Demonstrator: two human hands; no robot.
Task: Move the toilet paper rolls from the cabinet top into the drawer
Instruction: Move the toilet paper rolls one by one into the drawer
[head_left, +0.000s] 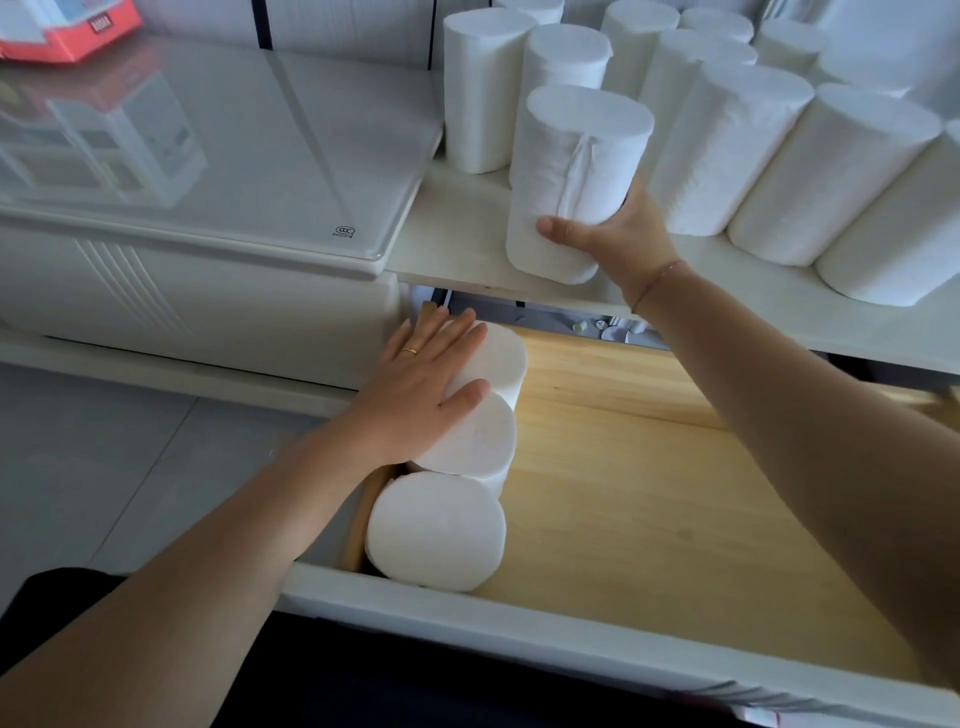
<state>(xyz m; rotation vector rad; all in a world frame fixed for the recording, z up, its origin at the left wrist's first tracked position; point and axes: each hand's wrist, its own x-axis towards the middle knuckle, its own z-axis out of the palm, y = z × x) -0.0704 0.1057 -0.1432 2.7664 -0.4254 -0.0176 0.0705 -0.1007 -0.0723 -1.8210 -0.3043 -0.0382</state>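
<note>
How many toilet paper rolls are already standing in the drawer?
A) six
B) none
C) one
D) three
D: three rolls stand in a row along the left side of the drawer, with the left hand resting flat on the back two, while the right hand grips another roll at the edge of the cabinet top.

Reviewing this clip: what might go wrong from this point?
1. The right hand grips the roll only near its bottom; it could tip or slip at the cabinet top edge.
2. The neighbouring rolls lean closely together; pulling one away may topple them.
3. The left hand rests flat on the drawer rolls, which might shift.
</note>
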